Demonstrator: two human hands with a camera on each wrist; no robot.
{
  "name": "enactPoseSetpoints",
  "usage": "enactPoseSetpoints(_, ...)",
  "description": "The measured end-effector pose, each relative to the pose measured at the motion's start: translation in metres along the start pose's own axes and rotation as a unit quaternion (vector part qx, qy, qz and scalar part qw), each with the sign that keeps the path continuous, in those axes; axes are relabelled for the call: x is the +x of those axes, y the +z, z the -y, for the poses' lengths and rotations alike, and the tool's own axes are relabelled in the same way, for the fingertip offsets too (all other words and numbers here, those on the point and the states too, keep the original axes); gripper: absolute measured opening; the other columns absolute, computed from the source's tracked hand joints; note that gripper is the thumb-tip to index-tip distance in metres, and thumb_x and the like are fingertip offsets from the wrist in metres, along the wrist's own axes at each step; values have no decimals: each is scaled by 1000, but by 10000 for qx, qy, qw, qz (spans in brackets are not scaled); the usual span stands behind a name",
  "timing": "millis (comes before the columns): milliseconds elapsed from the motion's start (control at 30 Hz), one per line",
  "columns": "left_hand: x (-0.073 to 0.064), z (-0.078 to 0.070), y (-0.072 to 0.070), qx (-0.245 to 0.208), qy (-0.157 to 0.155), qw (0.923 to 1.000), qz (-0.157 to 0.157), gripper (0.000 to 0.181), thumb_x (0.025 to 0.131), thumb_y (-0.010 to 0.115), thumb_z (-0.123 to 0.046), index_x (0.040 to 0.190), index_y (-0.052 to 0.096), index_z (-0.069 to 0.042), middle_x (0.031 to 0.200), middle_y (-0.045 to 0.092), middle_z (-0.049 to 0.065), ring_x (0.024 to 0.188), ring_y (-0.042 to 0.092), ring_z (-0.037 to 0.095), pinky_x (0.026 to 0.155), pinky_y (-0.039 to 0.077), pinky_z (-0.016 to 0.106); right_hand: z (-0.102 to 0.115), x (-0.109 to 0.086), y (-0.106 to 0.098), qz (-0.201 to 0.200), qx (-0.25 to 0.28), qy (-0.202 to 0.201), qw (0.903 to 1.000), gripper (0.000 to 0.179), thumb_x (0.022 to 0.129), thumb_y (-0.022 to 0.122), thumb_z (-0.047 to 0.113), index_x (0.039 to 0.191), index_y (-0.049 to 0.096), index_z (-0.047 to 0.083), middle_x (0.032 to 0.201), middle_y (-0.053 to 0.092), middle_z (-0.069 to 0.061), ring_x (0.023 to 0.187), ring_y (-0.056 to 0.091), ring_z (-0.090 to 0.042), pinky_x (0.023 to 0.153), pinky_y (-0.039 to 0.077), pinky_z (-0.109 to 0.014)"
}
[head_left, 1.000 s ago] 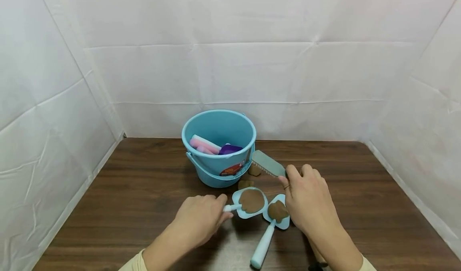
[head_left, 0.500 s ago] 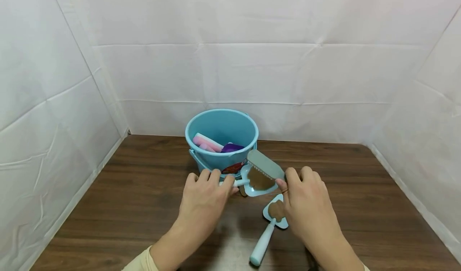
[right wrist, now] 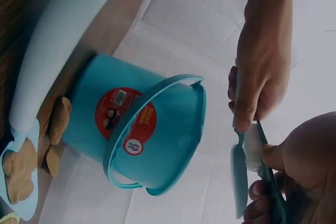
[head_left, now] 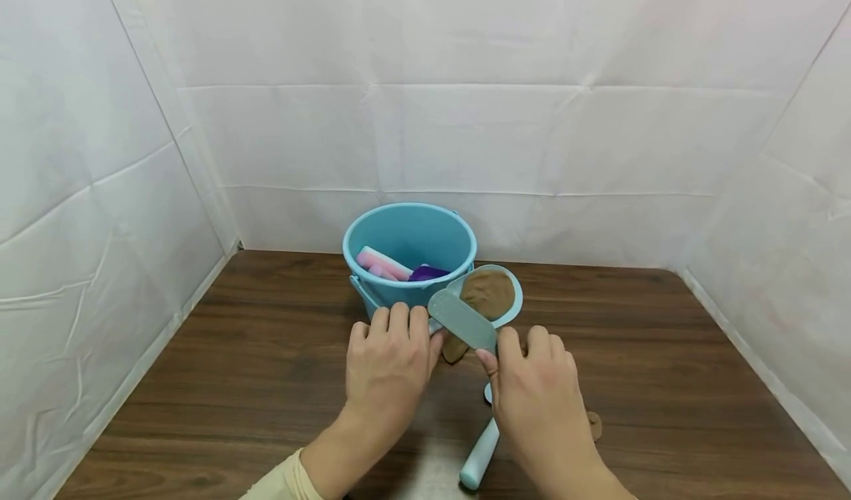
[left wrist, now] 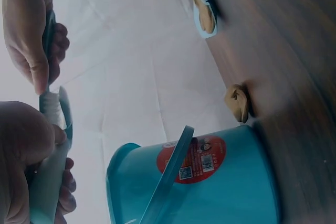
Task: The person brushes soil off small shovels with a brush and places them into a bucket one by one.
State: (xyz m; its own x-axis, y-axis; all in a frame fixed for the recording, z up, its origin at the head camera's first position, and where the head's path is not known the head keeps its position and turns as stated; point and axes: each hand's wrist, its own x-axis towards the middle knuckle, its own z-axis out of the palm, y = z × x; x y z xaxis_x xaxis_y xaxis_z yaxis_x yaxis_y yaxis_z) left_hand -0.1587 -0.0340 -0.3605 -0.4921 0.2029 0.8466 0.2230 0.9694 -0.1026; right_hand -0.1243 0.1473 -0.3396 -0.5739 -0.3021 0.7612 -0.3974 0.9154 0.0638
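My left hand (head_left: 388,374) grips the handle of a light blue toy shovel (head_left: 516,306) above the table. A flat brown clay-like lump (head_left: 488,295) covers its blade, which is beside the bucket's right side in the head view. My right hand (head_left: 541,396) holds a grey-green brush (head_left: 464,323) by its handle. The brush head lies across the shovel's neck, and white bristles (left wrist: 51,107) face the shovel in the left wrist view. Bristles and shovel look to be touching. A second toy shovel (head_left: 480,457) lies on the table, its blade mostly behind my right hand.
A blue bucket (head_left: 412,228) with a lowered handle (right wrist: 113,153) stands behind my hands. Inside lie a pink and white piece (head_left: 384,262) and a purple piece (head_left: 428,272). Brown lumps (head_left: 455,348) lie on the wooden table (head_left: 266,352). White sheeting (head_left: 465,131) encloses the back and sides.
My left hand has lifted the shovel and carried it away from me, beside the bucket. The brush has moved left and nearer, from beyond the blade to the shovel's neck.
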Motion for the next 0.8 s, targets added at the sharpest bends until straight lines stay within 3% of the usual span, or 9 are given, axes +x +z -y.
enactPoseSetpoints(133, -2, -4, 2, 50, -158, 9999, -37, 42, 88, 76, -46, 81, 58, -9, 68, 50, 5, 62, 53, 23, 49, 37, 34, -1, 1, 1, 80, -76, 73, 9999, 61, 108, 21, 51, 83, 49, 3, 67, 29, -5, 55, 27, -17, 51, 23, -28)
enactPoseSetpoints(400, -5, -9, 2, 130, -354, 9993, -5, 41, 95, 67, -47, 83, 58, -8, 70, 51, 7, 63, 52, 25, 51, 37, 35, -9, 4, 8, -298, -55, 179, 9994, 61, 107, 26, 51, 78, 48, 3, 63, 29, -6, 51, 28, -21, 48, 24, -30)
enactPoseSetpoints(800, -6, -6, 0, 115, -384, 9992, 97, 43, 92, 73, -46, 83, 58, -7, 71, 51, 7, 63, 52, 25, 51, 37, 35, -18, 5, 11, 293, -134, 337, 9989, 54, 104, 34, 51, 85, 50, 3, 65, 31, -7, 54, 29, -21, 51, 27, -31)
